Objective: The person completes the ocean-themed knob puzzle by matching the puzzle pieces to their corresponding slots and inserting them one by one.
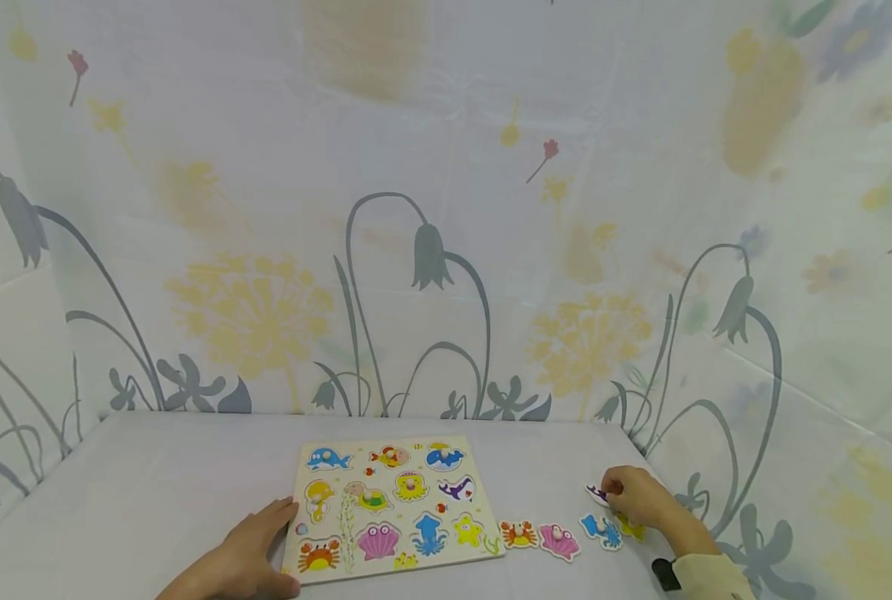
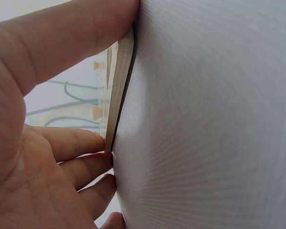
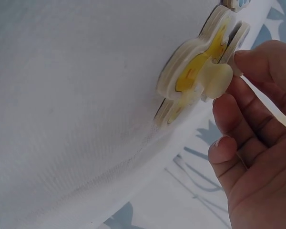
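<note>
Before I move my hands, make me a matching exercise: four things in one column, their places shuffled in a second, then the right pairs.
Column 1
1. The crab piece
2. The pink shell piece
3. The purple-and-white piece
4. The left hand

Column 2
A. Between the crab piece and the squid piece
B. At the left edge of the board, head view
C. Beside the board's right edge, head view
D. Held in the right hand

Right pairs: 1-C, 2-A, 3-D, 4-B
</note>
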`<state>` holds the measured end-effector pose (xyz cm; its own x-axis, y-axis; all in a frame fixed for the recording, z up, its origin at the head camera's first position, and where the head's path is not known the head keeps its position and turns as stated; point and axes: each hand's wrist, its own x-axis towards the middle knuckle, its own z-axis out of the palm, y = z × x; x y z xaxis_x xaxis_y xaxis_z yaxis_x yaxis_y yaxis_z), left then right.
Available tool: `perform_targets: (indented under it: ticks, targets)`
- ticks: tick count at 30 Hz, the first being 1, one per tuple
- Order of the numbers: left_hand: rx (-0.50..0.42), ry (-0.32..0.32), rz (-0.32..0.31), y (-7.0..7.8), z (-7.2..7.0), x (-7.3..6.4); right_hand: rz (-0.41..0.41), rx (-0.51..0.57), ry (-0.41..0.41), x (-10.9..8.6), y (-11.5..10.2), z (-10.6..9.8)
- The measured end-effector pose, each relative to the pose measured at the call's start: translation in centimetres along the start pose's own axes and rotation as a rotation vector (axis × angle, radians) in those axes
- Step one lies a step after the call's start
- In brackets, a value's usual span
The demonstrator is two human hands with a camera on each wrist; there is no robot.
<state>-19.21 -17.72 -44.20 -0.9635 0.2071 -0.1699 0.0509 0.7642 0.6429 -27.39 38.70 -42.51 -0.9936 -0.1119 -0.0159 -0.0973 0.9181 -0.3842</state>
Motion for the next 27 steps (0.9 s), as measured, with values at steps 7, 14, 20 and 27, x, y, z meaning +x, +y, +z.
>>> perform_targets:
  ticks: [7, 14, 20, 27]
  targets:
    - [0.019, -0.001, 0.011, 0.0, 0.0, 0.0, -0.046, -0.031, 0.000, 0.4, -0.3, 0.1]
    - [0.024, -0.002, 0.004, 0.0, 0.1, 0.1, -0.075, -0.041, 0.016, 0.6, -1.4, 0.6]
    - [-0.001, 0.001, -0.007, 0.0, 0.1, 0.0, -0.095, -0.050, 0.021, 0.8, -2.7, 1.0]
    - [0.011, -0.011, 0.001, 0.0, 0.0, 0.0, -0.209, -0.089, 0.042, 1.4, -3.9, 1.4]
